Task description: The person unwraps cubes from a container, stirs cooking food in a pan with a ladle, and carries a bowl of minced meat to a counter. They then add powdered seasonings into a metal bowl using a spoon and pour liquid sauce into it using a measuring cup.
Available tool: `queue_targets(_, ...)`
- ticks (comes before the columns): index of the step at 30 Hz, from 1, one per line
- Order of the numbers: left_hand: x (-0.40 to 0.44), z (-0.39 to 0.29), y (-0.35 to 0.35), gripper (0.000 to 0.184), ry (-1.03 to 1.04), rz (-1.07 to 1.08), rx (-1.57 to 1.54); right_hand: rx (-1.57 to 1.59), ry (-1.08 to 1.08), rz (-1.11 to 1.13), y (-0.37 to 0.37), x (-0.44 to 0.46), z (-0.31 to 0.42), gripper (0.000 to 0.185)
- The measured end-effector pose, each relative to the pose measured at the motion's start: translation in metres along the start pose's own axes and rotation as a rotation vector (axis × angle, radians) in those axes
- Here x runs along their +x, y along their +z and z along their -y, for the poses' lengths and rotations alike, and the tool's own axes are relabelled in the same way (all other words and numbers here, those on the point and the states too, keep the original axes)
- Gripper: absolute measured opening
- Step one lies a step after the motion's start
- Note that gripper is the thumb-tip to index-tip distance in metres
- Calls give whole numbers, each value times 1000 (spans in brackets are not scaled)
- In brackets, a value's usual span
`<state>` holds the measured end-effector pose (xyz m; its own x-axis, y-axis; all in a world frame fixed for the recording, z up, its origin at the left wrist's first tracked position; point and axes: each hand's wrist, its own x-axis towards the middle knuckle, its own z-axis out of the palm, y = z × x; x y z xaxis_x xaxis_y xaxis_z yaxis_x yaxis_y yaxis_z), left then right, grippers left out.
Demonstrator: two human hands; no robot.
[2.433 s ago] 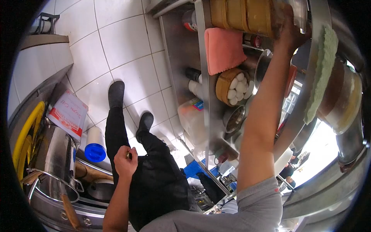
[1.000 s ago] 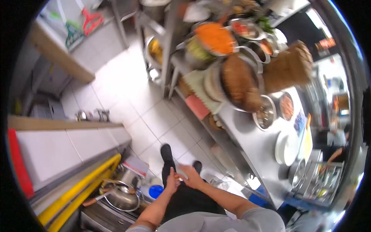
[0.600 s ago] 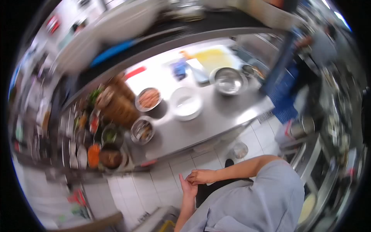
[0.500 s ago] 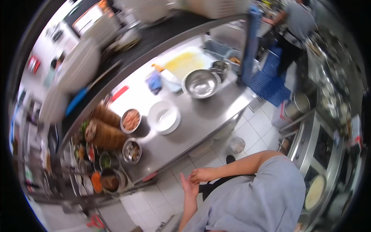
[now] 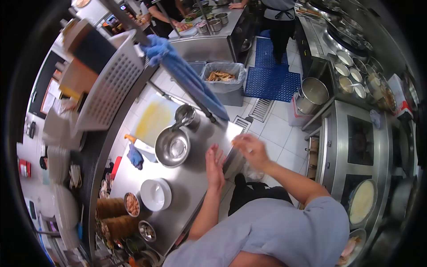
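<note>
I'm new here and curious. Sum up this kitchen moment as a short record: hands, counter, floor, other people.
Left hand: open, seemingly empty, by the counter
Right hand: curled; whether it holds anything is unclear
On the counter: metal bowl, white bowl, blue cloth
Floor: blue matting, lined bin
Other people: at least two, partly visible, in the background

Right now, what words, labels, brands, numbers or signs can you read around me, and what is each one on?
No text can be read for certain in this view.
Posted paper at the left: any print is too small to read.
Red item on the far-left wall: any marking is too small and blurred.
Red-and-white item at the right: no lettering can be made out.
</note>
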<state>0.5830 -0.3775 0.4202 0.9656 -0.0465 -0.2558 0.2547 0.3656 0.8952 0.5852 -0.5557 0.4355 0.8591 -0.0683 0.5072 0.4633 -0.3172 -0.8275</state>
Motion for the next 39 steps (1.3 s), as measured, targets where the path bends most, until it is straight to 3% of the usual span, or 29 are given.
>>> queue_targets(1, 22, -2, 9, 61, -8, 13, 0, -72, -58, -159, -20, 23, -7, 32)
queue_targets(3, 63, -2, 20, 59, 191, 1, 301, -192, -76, -419, -59, 58, -10, 34)
queue_targets(4, 80, -5, 28, 59, 178, 12, 296, -260, -167, -570, -76, 77, -1, 23)
queue_targets(6, 112, -14, 42, 64, 188, -54, 384, -336, -337, -757, -96, 113, 9, 22)
queue_targets(9, 164, 1, 47, 68, 278, -52, 372, -300, -454, -943, -84, 171, 2, 22)
queue_targets(12, 195, 3, 44, 56, 215, -16, 422, -379, -425, -836, -48, 247, -81, 24)
queue_targets(13, 200, -3, 46, 52, 134, 7, 530, -478, -370, -778, -31, 279, -110, 26)
queue_targets(14, 204, -6, 46, 52, 135, 16, 534, -369, -127, -591, -9, 304, -155, 36)
queue_targets(16, 206, -5, 45, 47, 56, 86, 455, -482, -41, -443, 40, 342, -304, 49)
queue_targets(18, 210, 6, 34, 48, 63, 119, 485, -584, 480, -546, 85, 322, -426, 56)
queue_targets(20, 201, 2, 30, 51, 35, 163, 469, -381, 794, -721, 84, 292, -419, 55)
queue_targets(22, 197, -2, 21, 56, -29, 205, 509, -131, 737, -400, 87, 227, -443, 50)
queue_targets(24, 187, 10, 3, 61, -135, 288, 553, 292, 811, -376, 81, 169, -352, 42)
queue_targets(25, 190, 28, -14, 65, -150, 260, 422, 245, 567, -472, 81, 137, -309, 36)
queue_targets(27, 202, 60, -26, 71, -221, 240, 174, 125, 508, -494, 63, 103, -205, 38)
queue_targets(28, 205, 57, -23, 73, -229, 408, 67, -174, 213, -487, 61, 81, -181, 39)
queue_targets(29, 205, 53, -13, 75, -250, 568, -52, -258, 261, -306, 52, 61, -147, 40)
queue_targets(31, 181, 31, 33, 74, -263, 425, 22, -563, 140, -45, 44, 36, -112, 43)
queue_targets(34, 150, 25, 66, 64, -272, 368, 193, -701, 201, -39, 39, 2, -84, 44)
queue_targets(38, 123, 68, 61, 48, -114, 683, 391, -704, 328, -166, 6, -48, -27, 39)
queue_targets(39, 69, 46, 84, 50, -143, 691, 482, -719, 330, -212, -1, -73, -20, 39)
